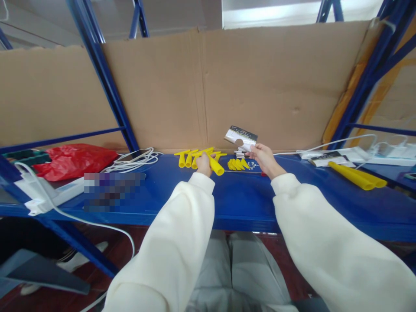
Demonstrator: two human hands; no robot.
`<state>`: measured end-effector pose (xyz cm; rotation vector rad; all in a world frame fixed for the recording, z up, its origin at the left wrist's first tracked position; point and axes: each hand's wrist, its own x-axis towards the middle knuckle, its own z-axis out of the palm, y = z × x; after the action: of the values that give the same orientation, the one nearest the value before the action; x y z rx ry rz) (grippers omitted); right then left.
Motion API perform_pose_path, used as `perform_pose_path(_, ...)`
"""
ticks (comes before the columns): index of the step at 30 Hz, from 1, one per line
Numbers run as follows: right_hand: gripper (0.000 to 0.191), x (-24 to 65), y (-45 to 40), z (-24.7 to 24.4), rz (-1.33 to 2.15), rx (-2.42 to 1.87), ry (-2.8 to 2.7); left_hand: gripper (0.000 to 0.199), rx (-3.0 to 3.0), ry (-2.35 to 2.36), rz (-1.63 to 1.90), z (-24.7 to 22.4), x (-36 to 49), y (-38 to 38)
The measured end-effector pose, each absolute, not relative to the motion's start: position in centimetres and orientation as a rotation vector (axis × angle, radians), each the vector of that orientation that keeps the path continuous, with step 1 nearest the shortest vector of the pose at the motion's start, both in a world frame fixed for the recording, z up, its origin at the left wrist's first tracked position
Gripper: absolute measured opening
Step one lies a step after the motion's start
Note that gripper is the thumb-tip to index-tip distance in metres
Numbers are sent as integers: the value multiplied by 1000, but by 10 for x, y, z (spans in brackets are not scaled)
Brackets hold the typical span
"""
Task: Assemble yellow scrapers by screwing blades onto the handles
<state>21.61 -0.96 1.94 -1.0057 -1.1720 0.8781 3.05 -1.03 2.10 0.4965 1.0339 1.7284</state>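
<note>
My left hand [203,164] is closed around a yellow cone-shaped tube [217,167], its wide round end toward me. Behind and beside it lie several more yellow tubes [188,161] in a row on the blue shelf. Pinched in my right hand [265,159] is a black-and-white printed card [241,137] with a round cut-out, raised above the shelf. Below this card sit a small stack of cards [240,154], several small yellow pieces [238,164] and some tiny white bits [253,165].
At right, two yellow tubes [355,175] with a printed card [331,159] lie on the blue shelf [240,203]. A red plastic bag [78,160], coiled white cable [136,160] and power strip [69,191] are at left. Cardboard [260,82] stands behind, between blue posts.
</note>
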Motion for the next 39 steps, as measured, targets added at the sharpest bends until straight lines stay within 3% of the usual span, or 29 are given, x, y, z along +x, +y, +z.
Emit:
perform_pose_path(13, 27, 225, 7, 10, 658, -970, -1300, 8, 309, 987, 1941, 18, 12, 2)
perform_pose_path(22, 25, 215, -3, 10, 693, -958, -1367, 6, 364, 1000, 1846, 18, 18, -4)
perform_pose_path(33, 25, 197, -1, -7, 625, -991, -1486, 22, 737, 805, 1441, 11, 33, -7)
perform_pose_path(39, 23, 191, -5, -6, 785, -1021, -1347, 29, 788, 667, 1399, 18, 38, -15)
